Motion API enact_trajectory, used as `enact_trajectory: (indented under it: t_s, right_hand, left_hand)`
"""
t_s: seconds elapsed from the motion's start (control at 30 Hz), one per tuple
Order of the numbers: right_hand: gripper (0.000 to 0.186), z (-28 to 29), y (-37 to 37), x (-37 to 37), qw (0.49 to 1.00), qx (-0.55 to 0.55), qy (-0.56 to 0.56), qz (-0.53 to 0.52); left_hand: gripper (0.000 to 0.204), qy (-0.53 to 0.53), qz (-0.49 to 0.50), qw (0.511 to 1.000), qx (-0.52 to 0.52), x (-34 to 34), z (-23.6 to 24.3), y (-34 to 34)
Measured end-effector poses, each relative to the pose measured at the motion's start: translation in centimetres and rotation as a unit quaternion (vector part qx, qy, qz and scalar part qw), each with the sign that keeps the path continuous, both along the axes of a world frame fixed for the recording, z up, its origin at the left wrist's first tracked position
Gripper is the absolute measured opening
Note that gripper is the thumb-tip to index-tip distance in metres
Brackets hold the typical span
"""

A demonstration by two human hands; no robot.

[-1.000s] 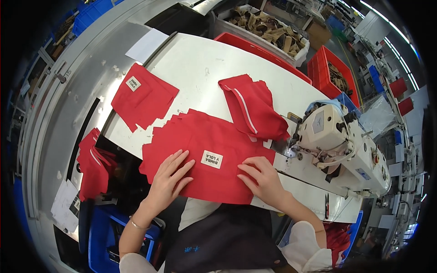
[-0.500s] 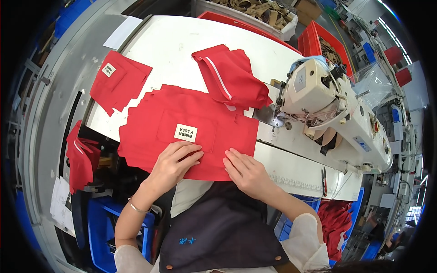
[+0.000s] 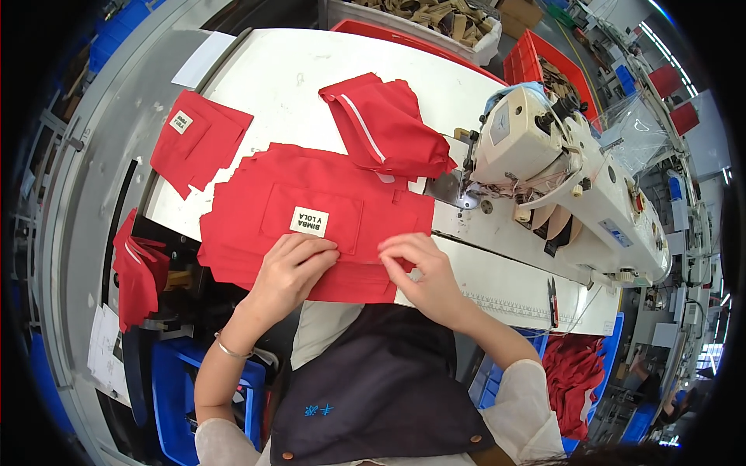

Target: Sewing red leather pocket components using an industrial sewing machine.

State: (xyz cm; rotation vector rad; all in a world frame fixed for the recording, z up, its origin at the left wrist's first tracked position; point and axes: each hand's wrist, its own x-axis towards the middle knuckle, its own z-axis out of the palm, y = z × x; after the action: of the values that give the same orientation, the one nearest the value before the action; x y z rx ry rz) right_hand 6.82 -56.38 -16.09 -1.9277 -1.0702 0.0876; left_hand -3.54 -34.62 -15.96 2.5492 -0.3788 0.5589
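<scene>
A stack of red fabric panels [image 3: 241, 210] lies on the white sewing table. The top panel carries a stitched red pocket [image 3: 350, 221] with a white label [image 3: 308, 221]. My left hand [image 3: 291, 273] is closed at the near edge of the top panel, just below the label, its fingertips partly hidden. My right hand [image 3: 423, 272] has thumb and forefinger brought together at the same panel's near right part. Between my hands, that edge sits back from the layers beneath. Behind the stack, a bunched red piece with a white stripe [image 3: 385, 124] rests beside the sewing machine [image 3: 521, 136].
A smaller red labelled piece [image 3: 198, 140] lies at the left. Black-and-red thread snips [image 3: 553, 303] rest at the right near a printed ruler [image 3: 505, 304]. Blue bins [image 3: 167, 388] stand below the table; a red crate [image 3: 532, 58] stands behind it.
My right hand has lifted from lying on the fabric and drawn its fingers together. The top panel's near edge has shifted away from me, showing layers underneath. My left hand has barely moved.
</scene>
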Motion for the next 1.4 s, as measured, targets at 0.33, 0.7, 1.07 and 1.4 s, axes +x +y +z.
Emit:
enact_trajectory:
  t_s: [0.33, 0.7, 1.07, 1.4]
  right_hand:
    - [0.022, -1.3, -1.4, -0.6, 0.966, -0.042, -0.249, 0.053]
    - [0.022, 0.1, 0.3, 0.5, 0.974, 0.042, -0.223, -0.02]
    - [0.024, -2.5, -1.2, -0.7, 0.943, -0.07, -0.313, 0.088]
    - [0.016, 0.0, 0.9, -0.1, 0.973, 0.036, -0.228, -0.009]
  left_hand:
    - [0.022, 0.019, -0.02, 0.999, -0.018, 0.3, 0.1, 1.4]
    - [0.02, 0.01, -0.003, 0.999, -0.038, 0.6, 0.5, 1.2]
    - [0.018, 0.014, -0.036, 0.999, 0.03, -0.8, 0.4, 1.3]
    - [0.018, 0.014, 0.001, 1.0, -0.019, -0.4, 0.6, 1.7]
